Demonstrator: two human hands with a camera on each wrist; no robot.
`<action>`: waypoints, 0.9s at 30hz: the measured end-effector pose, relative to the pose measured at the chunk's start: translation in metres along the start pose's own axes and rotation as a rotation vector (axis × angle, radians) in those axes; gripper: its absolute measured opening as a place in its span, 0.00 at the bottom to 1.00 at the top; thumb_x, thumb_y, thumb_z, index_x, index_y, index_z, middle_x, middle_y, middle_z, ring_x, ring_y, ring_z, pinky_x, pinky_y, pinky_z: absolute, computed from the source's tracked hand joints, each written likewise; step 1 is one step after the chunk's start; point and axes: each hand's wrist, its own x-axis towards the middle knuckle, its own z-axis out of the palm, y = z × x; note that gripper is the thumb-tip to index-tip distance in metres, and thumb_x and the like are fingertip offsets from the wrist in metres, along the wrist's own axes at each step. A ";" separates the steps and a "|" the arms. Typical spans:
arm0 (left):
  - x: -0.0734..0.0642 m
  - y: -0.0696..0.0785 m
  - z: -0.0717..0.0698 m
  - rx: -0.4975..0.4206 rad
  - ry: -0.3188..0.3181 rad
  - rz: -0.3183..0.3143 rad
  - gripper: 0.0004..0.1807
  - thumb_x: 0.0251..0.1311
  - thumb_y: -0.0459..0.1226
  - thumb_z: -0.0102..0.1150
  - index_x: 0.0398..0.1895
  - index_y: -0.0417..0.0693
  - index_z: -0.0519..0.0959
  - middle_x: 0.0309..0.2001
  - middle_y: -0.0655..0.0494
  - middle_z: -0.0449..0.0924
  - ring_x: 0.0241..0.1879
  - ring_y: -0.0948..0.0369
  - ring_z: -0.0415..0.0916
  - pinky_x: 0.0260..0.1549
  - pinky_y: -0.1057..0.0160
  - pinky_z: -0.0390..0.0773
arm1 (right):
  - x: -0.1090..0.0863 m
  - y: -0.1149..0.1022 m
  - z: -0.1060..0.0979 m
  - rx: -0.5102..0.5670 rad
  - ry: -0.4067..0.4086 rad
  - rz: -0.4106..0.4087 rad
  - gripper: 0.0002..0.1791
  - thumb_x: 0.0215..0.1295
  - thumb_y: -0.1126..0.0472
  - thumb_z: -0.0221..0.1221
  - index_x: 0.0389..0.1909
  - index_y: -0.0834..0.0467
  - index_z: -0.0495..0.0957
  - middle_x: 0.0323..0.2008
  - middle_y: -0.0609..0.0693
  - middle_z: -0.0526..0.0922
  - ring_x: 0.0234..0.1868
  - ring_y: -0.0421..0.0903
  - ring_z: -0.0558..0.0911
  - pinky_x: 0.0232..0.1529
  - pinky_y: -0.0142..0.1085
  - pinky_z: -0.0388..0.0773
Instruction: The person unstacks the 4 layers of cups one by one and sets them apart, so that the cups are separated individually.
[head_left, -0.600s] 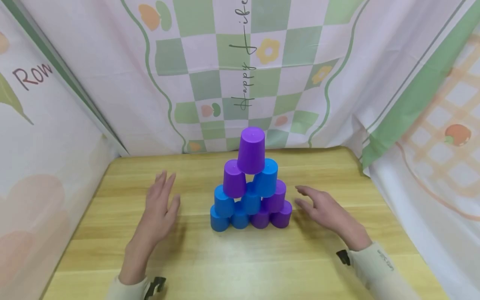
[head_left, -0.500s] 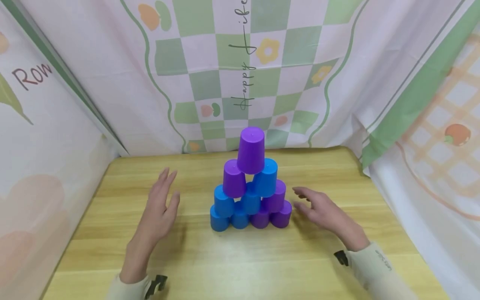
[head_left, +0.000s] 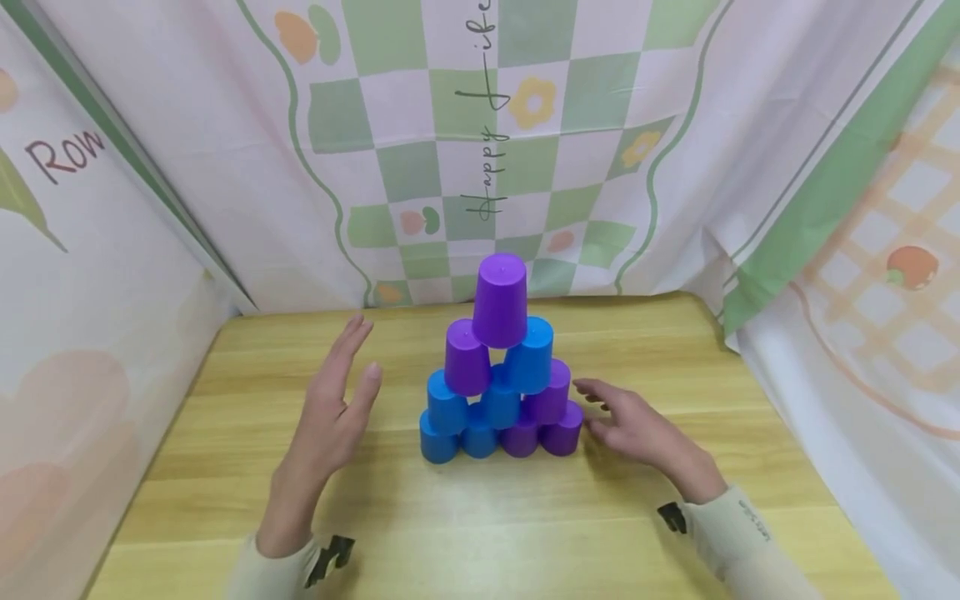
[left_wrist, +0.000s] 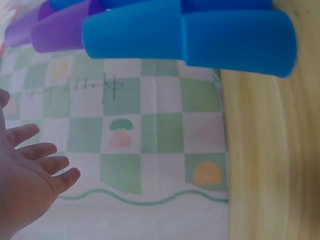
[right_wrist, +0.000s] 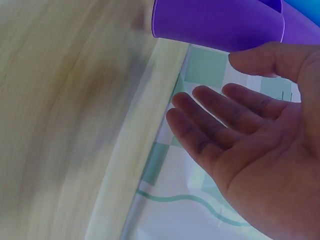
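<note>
Upside-down plastic cups stand stacked as a pyramid on the wooden table (head_left: 495,533). One purple cup (head_left: 501,302) crowns it. Below that sit a purple cup (head_left: 467,358) and a blue cup (head_left: 529,357). The lower rows mix blue and purple, with a blue cup (head_left: 438,440) at bottom left and a purple cup (head_left: 562,432) at bottom right. My left hand (head_left: 333,425) is held left of the pyramid, fingers extended, holding nothing. On the other side my right hand (head_left: 637,425) has relaxed fingers, its fingertips close beside the lower purple cups.
A checkered curtain (head_left: 405,175) hangs behind the table's back edge. More printed cloth (head_left: 97,333) borders the left side, and a cloth with a green band (head_left: 825,200) borders the right. Both sleeves carry black buckles near the wrists.
My left hand has moved forward and to the right. My right hand has shifted left toward the pyramid. The cups keep their arrangement.
</note>
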 end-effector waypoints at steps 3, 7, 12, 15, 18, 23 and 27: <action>0.004 0.009 0.002 -0.020 -0.007 0.022 0.29 0.74 0.43 0.44 0.76 0.65 0.54 0.77 0.65 0.50 0.76 0.59 0.48 0.72 0.44 0.55 | -0.002 0.000 0.000 0.032 -0.035 0.001 0.33 0.60 0.70 0.58 0.68 0.62 0.65 0.65 0.61 0.72 0.61 0.63 0.75 0.60 0.58 0.73; 0.009 0.018 0.006 -0.049 -0.009 0.069 0.30 0.74 0.42 0.45 0.76 0.63 0.54 0.77 0.64 0.51 0.76 0.59 0.48 0.72 0.45 0.55 | -0.004 -0.001 -0.001 0.089 -0.096 -0.005 0.38 0.54 0.71 0.59 0.70 0.59 0.62 0.67 0.59 0.70 0.64 0.62 0.72 0.63 0.58 0.71; 0.014 0.029 0.011 -0.069 -0.031 0.085 0.30 0.74 0.43 0.44 0.77 0.66 0.52 0.77 0.68 0.49 0.76 0.63 0.47 0.73 0.49 0.55 | -0.007 -0.002 0.001 0.126 -0.117 -0.007 0.42 0.52 0.68 0.64 0.70 0.57 0.61 0.67 0.56 0.70 0.65 0.61 0.72 0.64 0.58 0.69; 0.017 0.034 0.014 -0.074 -0.035 0.089 0.31 0.74 0.44 0.44 0.77 0.68 0.51 0.77 0.70 0.49 0.76 0.65 0.47 0.73 0.50 0.55 | -0.007 -0.002 0.002 0.118 -0.112 -0.017 0.42 0.52 0.66 0.65 0.70 0.56 0.61 0.66 0.55 0.71 0.65 0.60 0.72 0.64 0.58 0.69; 0.022 0.040 0.016 -0.083 -0.028 0.113 0.32 0.73 0.45 0.46 0.77 0.66 0.51 0.77 0.68 0.49 0.76 0.63 0.46 0.73 0.49 0.55 | -0.006 -0.001 0.003 0.104 -0.106 -0.020 0.41 0.52 0.65 0.66 0.69 0.56 0.63 0.64 0.54 0.73 0.64 0.58 0.73 0.64 0.58 0.70; 0.030 0.048 0.023 -0.081 -0.022 0.164 0.34 0.71 0.43 0.51 0.77 0.62 0.53 0.77 0.64 0.51 0.77 0.60 0.46 0.72 0.48 0.56 | -0.004 -0.001 0.004 0.079 -0.091 -0.026 0.39 0.51 0.63 0.68 0.66 0.54 0.65 0.61 0.52 0.76 0.62 0.55 0.75 0.63 0.56 0.72; 0.035 0.054 0.031 -0.073 -0.022 0.166 0.36 0.70 0.44 0.54 0.77 0.61 0.52 0.76 0.64 0.51 0.77 0.60 0.46 0.72 0.47 0.57 | -0.003 -0.001 0.006 0.083 -0.086 -0.036 0.38 0.50 0.62 0.70 0.65 0.53 0.67 0.59 0.50 0.78 0.60 0.54 0.76 0.62 0.56 0.72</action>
